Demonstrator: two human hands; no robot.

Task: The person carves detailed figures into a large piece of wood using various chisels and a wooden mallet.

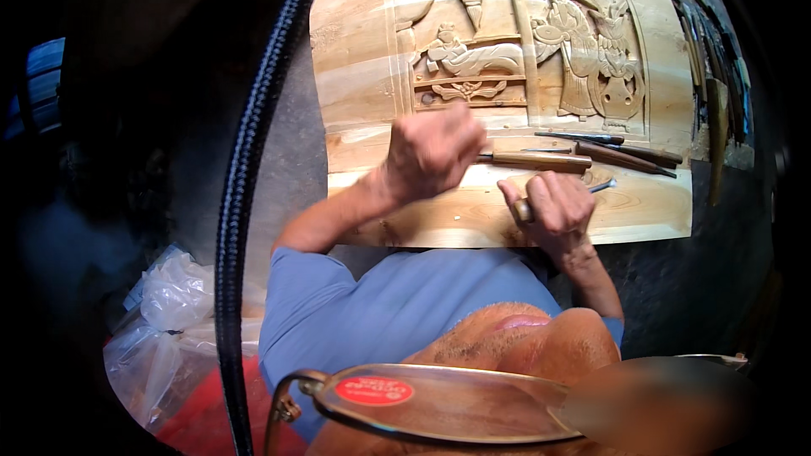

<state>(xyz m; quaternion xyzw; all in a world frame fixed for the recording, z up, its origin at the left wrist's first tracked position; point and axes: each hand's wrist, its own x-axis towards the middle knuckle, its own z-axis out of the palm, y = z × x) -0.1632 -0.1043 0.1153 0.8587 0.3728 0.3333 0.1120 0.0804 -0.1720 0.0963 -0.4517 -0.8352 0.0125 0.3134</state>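
My left hand (432,150) is closed in a slightly blurred fist above the near part of a carved wooden panel (507,211). Whatever it may hold is hidden. My right hand (559,209) is wrapped round a carving chisel by the panel's near edge. The chisel's wooden handle end (525,210) sticks out on the left of that hand, and its metal tip (603,186) on the right. Just beyond my hands lie a light wooden-handled chisel (545,161), a dark-handled one (625,158) and a few more carving tools. Relief figures (576,55) cover the far part of the panel.
A row of long tools (705,59) lies along the panel's right side. A thick black braided cable (245,169) crosses the view on the left. At the lower left sits a clear plastic bag (173,295) beside red material (211,409).
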